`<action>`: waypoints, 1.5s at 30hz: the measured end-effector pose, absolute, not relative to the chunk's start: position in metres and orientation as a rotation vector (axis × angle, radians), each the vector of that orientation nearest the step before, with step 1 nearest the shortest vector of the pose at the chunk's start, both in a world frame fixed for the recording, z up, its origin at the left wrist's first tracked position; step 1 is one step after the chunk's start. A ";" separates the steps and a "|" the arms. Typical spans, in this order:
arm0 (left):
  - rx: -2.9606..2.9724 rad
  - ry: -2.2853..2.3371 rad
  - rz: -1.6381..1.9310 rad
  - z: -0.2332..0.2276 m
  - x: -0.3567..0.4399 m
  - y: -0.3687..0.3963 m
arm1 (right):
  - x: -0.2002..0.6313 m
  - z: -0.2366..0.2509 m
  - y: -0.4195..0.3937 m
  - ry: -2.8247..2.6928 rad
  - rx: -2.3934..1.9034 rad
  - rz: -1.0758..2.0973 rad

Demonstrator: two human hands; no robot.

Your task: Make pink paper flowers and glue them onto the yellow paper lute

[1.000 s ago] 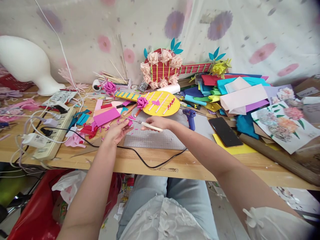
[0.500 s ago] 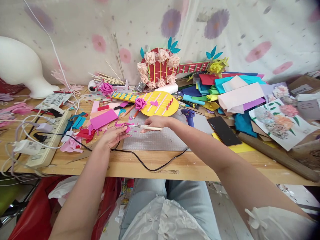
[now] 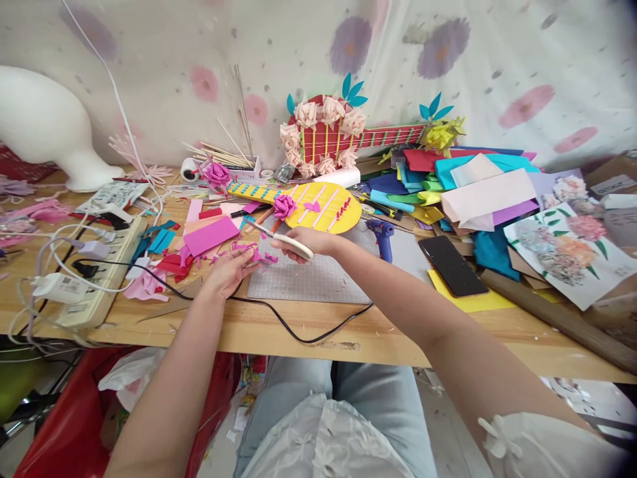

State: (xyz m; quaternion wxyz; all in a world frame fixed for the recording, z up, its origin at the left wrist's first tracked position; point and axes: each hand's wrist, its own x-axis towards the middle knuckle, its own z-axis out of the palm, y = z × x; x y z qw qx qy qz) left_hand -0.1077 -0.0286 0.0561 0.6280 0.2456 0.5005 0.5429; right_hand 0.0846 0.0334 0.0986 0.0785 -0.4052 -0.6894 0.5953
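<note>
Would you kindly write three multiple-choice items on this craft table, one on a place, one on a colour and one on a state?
1. Where does the black phone lie?
A. beside the power strip
B. right of the grey cutting mat
C. on the yellow paper guitar

2. What colour is the glue gun?
A. blue
B. red
C. white

3. What does the right hand grip?
A. nothing
B. a paper rose
C. a white-handled tool

Answers: 1 B, it rests on yellow paper right of the mat. 2 A, its body is blue. 3 C, fingers close around the handle, while the left hand touches pink scraps.
</note>
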 end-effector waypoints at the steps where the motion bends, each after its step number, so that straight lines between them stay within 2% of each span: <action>1: 0.580 1.086 1.294 0.055 -0.103 -0.028 | 0.081 0.097 0.030 -1.880 -1.188 1.874; 4: 0.601 0.914 1.387 0.054 -0.087 -0.025 | 0.070 0.092 0.019 -1.423 -1.012 2.204; 7: 0.609 0.780 1.314 0.054 -0.075 -0.020 | 0.065 0.086 0.012 -1.120 -0.790 2.433; 14: 0.700 0.624 1.252 0.055 -0.064 -0.013 | 0.075 0.083 0.003 -0.886 -0.592 2.409; 18: 0.741 0.580 1.265 0.050 -0.062 -0.010 | 0.077 0.085 0.002 -0.962 -0.668 2.247; 24: 0.620 0.683 1.331 0.044 -0.056 -0.013 | 0.077 0.071 0.010 -1.232 -1.056 1.388; 28: 0.631 0.907 1.373 0.048 -0.043 -0.016 | 0.078 0.061 0.011 -1.428 -1.203 1.054; 36: 0.602 1.100 1.522 0.053 -0.026 -0.013 | 0.082 0.067 0.004 -1.563 -1.332 0.899; 41: 0.458 1.083 1.633 0.060 -0.025 -0.012 | 0.093 0.067 0.012 -1.650 -1.319 0.985; 45: 0.233 0.974 1.673 0.068 -0.028 -0.011 | 0.110 0.086 0.012 -1.878 -1.343 1.091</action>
